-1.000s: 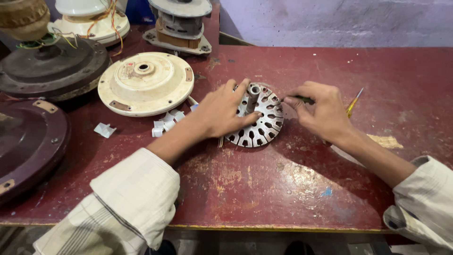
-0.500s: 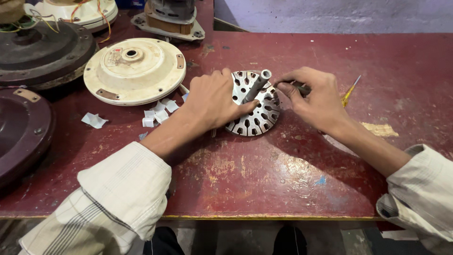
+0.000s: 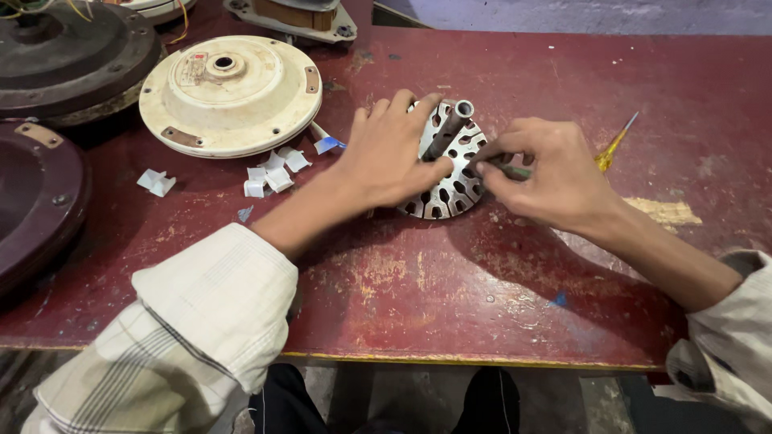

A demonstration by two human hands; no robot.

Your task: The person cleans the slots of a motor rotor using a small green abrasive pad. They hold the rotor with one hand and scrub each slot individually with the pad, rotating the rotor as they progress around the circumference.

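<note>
1. I see my left hand [image 3: 392,153] lying flat, fingers spread, on the slotted metal disc [image 3: 447,186], pressing it to the red table [image 3: 450,281]. The disc sits about mid-table, with a short metal tube [image 3: 449,128] rising tilted from its centre.
2. My right hand [image 3: 548,173] is closed in a pinch on a thin dark tool [image 3: 505,167], its tip at the disc's right edge; I cannot tell whether it sits inside a slot.
3. The slots I can see look empty, so I judge any clearing largely done, though my left hand hides a good part of the disc.
4. Small white paper scraps [image 3: 272,177] lie near the cream round cover [image 3: 229,92], just left of my left hand.
5. A yellow-handled screwdriver [image 3: 613,145] rests behind my right hand, untouched.
6. The dark round housings [image 3: 72,56] at the left stand apart from the disc, so I judge reassembly not begun.
</note>
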